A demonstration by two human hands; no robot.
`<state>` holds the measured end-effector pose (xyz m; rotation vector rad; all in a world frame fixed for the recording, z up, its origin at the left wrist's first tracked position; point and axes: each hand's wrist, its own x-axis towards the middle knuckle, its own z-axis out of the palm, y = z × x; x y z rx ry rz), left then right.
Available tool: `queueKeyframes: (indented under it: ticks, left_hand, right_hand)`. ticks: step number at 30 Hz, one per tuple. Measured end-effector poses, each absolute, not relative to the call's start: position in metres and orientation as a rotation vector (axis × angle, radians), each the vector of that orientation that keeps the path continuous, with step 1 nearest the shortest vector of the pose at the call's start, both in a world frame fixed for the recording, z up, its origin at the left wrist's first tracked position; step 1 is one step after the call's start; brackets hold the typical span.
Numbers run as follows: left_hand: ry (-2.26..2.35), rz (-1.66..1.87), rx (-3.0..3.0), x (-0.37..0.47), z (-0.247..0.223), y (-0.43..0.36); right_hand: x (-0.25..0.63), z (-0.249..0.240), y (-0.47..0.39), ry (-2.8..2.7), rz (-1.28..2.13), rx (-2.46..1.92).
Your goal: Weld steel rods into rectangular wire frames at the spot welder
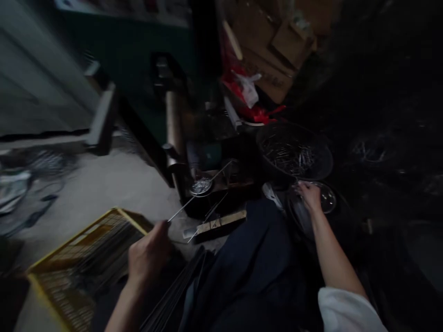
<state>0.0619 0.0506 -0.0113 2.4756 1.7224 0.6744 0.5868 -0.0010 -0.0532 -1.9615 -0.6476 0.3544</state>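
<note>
My left hand (149, 252) is closed round the near end of a thin metal rod (182, 209), which slants up and right past a small round dish (201, 186) of shiny bits. At the right, my right hand (309, 193) has its fingers pressed together at the near rim of a dark basin (327, 168) holding many small metal pieces (294, 154). What those fingers pinch, if anything, is too small and dim to name. A bundle of long thin rods (173, 295) lies across my lap, beside the dark blue cloth (249, 267).
A yellow crate (74, 242) with rods inside stands at the lower left. Ahead is a machine with a metal cylinder (175, 124) and a lever arm (102, 122). Cardboard (266, 55) and a red bag (242, 94) lie beyond the basin.
</note>
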Motion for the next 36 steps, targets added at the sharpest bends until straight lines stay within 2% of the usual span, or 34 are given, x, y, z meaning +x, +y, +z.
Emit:
queueKeyframes:
  ticks: [3, 6, 12, 18, 36]
  left_hand:
    - [1.805, 0.595, 2.533, 0.059, -0.016, 0.056]
    - [1.838, 0.567, 2.535, 0.068, -0.018, 0.057]
    - [1.864, 0.504, 2.472, 0.083, -0.013, 0.055]
    - [1.921, 0.46, 2.387, 0.099, -0.01, 0.06]
    - [1.851, 0.603, 2.374, 0.114, -0.014, 0.085]
  right_hand:
    - [0.47, -0.046, 0.024, -0.672, 0.8, -1.455]
    - [0.357, -0.041, 0.041, -0.628, 1.125, -1.291]
    - [0.235, -0.029, 0.066, -0.469, 1.392, -1.05]
    - [0.211, -0.016, 0.068, -0.413, 1.337, -0.943]
    - [0.223, -0.012, 0.092, -0.462, 1.226, -0.975]
